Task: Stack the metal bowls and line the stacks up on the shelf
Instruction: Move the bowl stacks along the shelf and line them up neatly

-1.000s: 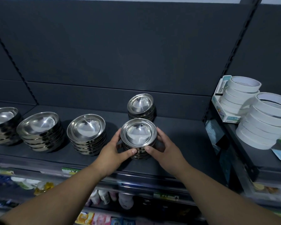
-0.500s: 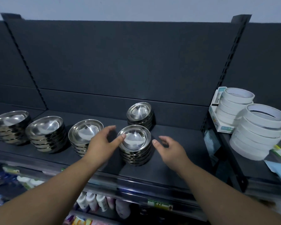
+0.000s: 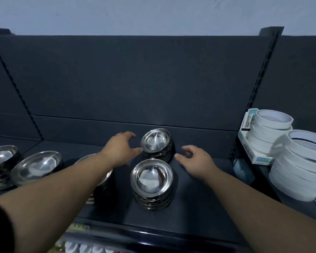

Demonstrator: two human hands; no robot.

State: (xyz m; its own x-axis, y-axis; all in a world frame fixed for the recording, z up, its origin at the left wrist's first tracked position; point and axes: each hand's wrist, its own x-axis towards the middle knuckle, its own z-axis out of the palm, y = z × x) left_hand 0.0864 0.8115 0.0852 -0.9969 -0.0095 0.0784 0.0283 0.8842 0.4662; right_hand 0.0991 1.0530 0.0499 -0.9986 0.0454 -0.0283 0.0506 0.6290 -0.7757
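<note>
Now left hand [image 3: 119, 147], right hand [image 3: 195, 159] flank shiny round steel bowl stack [image 3: 156, 143]; fingers [image 3: 128, 133] apart, empty.

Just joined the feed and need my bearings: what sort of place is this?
Probably a shop aisle, though I can't be sure. Slotted uprights rise behind a dark shelf, stacks of identical metal bowls are set out on it, and rolls of white tape are stacked to the right.
</note>
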